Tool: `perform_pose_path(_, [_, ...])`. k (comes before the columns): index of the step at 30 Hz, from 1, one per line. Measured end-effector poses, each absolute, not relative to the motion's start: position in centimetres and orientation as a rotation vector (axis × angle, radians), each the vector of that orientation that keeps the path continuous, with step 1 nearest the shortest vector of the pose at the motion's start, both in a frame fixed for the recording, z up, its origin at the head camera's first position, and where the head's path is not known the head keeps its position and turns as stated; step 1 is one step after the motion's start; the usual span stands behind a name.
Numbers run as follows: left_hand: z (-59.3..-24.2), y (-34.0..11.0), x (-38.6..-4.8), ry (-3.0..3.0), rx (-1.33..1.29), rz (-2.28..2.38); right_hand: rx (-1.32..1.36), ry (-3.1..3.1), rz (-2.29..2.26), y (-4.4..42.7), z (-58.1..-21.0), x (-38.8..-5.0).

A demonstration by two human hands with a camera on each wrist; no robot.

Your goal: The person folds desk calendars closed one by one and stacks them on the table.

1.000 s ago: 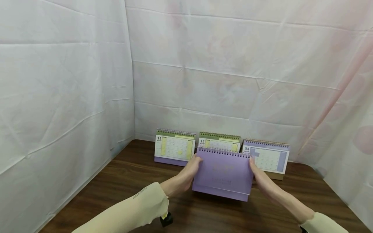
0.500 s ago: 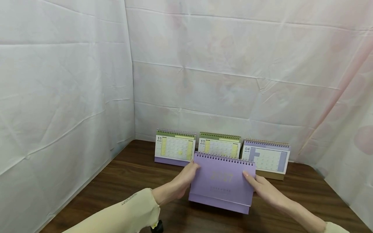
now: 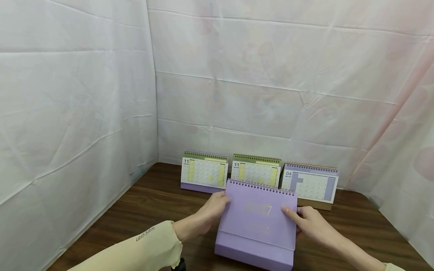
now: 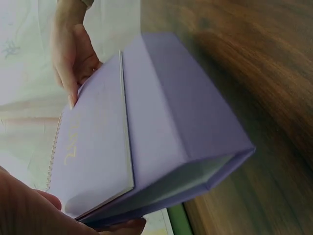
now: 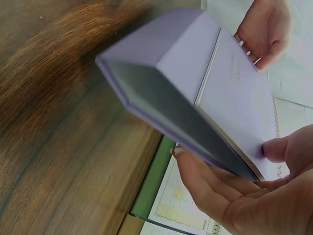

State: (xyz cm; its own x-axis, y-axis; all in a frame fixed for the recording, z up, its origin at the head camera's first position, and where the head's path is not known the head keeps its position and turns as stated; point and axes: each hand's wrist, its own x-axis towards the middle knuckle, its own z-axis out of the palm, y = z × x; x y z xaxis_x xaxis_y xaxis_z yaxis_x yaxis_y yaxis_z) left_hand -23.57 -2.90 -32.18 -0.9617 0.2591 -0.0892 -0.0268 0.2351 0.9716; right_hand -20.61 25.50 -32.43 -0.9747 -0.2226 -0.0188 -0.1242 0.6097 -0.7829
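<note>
A purple spiral-bound desk calendar (image 3: 255, 229) with "2027" on its cover is held up by both hands, its cover tilted back. My left hand (image 3: 211, 211) grips its left edge, and my right hand (image 3: 311, 225) pinches its right edge, thumb on the cover. In the left wrist view the calendar's purple base (image 4: 195, 107) shows its hollow side above the wood, with the right hand (image 4: 73, 54) at the far edge. The right wrist view shows the right hand's fingers behind the calendar (image 5: 234, 93) and thumb on its front.
Three calendars stand along the back of the brown wooden table (image 3: 162, 210): one with a green top (image 3: 204, 172) at left, another green-topped one (image 3: 257, 171) in the middle, and one with a blue-purple top (image 3: 311, 184) at right. Pale curtains (image 3: 237, 94) hang behind and at the sides.
The purple calendar has come down toward me and tilted back, showing more of its base. Both hands moved with it, and the right thumb shifted from near the top corner onto the cover.
</note>
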Motion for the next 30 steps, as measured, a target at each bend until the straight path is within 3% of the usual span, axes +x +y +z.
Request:
perform_pose_path(14, [-33.0,-3.5,-25.9,2.369,0.147,1.650,-0.156,2.388,-1.499,25.3,-33.8,-22.3])
perform_pose_path(30, [-34.9,-8.5,-29.9,2.509,-0.031,1.406,-0.135,2.156,-1.597,19.5,-36.1,-24.7])
